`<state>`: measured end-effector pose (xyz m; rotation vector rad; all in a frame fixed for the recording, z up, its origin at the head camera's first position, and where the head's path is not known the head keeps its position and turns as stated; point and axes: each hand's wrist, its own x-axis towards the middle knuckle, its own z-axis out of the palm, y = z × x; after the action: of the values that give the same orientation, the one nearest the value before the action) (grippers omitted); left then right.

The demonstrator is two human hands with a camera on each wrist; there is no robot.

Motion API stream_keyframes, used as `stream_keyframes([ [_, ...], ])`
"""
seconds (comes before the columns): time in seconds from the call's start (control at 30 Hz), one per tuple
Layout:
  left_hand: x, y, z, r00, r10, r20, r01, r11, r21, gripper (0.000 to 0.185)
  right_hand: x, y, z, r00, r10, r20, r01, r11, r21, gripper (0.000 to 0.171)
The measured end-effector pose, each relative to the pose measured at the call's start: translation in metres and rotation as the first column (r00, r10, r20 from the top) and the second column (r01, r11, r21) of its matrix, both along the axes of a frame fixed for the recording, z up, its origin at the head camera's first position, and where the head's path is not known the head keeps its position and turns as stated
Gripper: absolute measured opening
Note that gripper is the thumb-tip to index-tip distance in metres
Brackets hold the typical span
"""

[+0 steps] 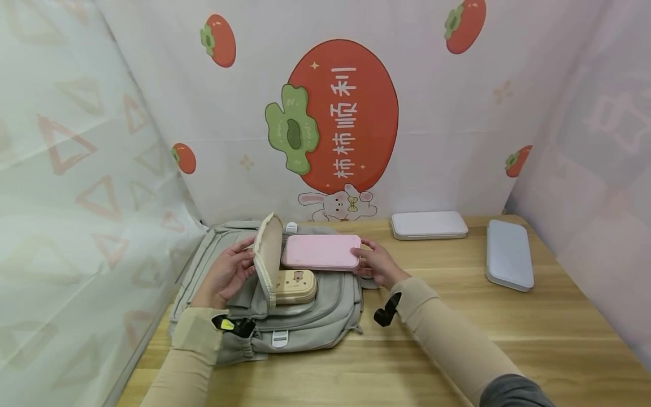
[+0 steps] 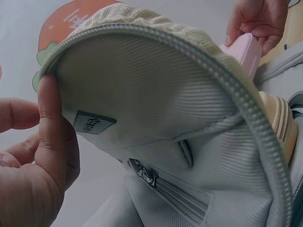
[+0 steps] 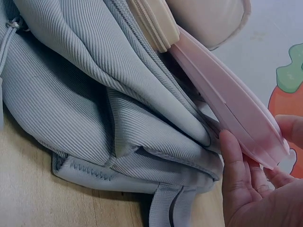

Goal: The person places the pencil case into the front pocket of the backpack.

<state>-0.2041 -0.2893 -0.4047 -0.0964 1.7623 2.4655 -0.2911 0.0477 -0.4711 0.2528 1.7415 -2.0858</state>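
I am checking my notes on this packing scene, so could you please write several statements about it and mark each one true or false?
1. The right hand holds the pink case by its end. True.
2. The left hand rests flat on the wooden table. False: it holds up the open flap of the grey backpack.
3. A beige case sticks out of the backpack's opening. True.
4. The pink case lies fully inside the backpack. False: most of it is outside, above the beige case.
5. Two pale cases lie on the table to the right, the white case and the grey case. True.
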Motion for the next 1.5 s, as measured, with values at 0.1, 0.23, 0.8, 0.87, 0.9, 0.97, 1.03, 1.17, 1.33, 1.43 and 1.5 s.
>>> stream_keyframes([
  [0.1,0.0,0.0,0.0,1.0,-0.004,0.003,0.004,1.0,0.004,0.037,0.001,-0.003,-0.001,1.0,0.005,-0.002,-0.005,1.0,-0.017,0.065],
  [0.23,0.001,0.0,0.0,1.0,0.001,0.007,-0.001,1.0,0.006,0.036,0.001,-0.009,0.001,1.0,0.015,-0.01,-0.015,0.999,-0.03,0.065],
  [0.8,-0.001,0.0,-0.001,1.0,0.007,0.021,-0.007,1.0,0.001,0.037,-0.004,-0.029,0.003,0.996,0.092,-0.012,-0.091,0.994,0.06,0.059],
  [0.87,-0.001,0.001,0.0,1.0,0.007,0.022,-0.007,1.0,0.003,0.039,-0.005,-0.029,0.005,0.993,0.118,-0.017,-0.116,0.989,0.09,0.058],
  [0.9,0.0,0.001,0.001,1.0,0.007,0.02,-0.007,1.0,0.001,0.041,-0.005,-0.029,0.006,0.991,0.129,-0.018,-0.127,0.987,0.103,0.057],
  [0.97,0.0,0.001,0.001,1.0,0.01,0.019,-0.01,1.0,0.002,0.041,-0.005,-0.029,0.008,0.989,0.145,-0.024,-0.142,0.983,0.117,0.056],
  [1.03,0.0,0.001,0.002,1.0,0.012,0.018,-0.012,1.0,0.002,0.039,-0.004,-0.03,0.01,0.987,0.156,-0.037,-0.151,0.982,0.111,0.056],
  [1.17,-0.001,0.001,0.001,1.0,0.016,0.021,-0.016,1.0,-0.004,0.035,-0.002,-0.034,0.011,0.986,0.16,-0.045,-0.154,0.983,0.102,0.057],
  [1.33,0.0,0.001,0.001,1.0,0.022,0.02,-0.022,1.0,-0.01,0.035,-0.005,-0.042,0.01,0.986,0.158,-0.046,-0.15,0.979,0.135,0.059],
  [1.43,0.0,0.0,0.001,1.0,0.021,0.017,-0.021,1.0,-0.005,0.036,-0.006,-0.047,0.012,0.984,0.171,-0.049,-0.161,0.974,0.16,0.058],
  [1.5,0.0,0.0,0.001,1.0,0.02,0.011,-0.02,1.0,-0.003,0.036,-0.007,-0.05,0.014,0.982,0.184,-0.051,-0.173,0.968,0.181,0.058],
])
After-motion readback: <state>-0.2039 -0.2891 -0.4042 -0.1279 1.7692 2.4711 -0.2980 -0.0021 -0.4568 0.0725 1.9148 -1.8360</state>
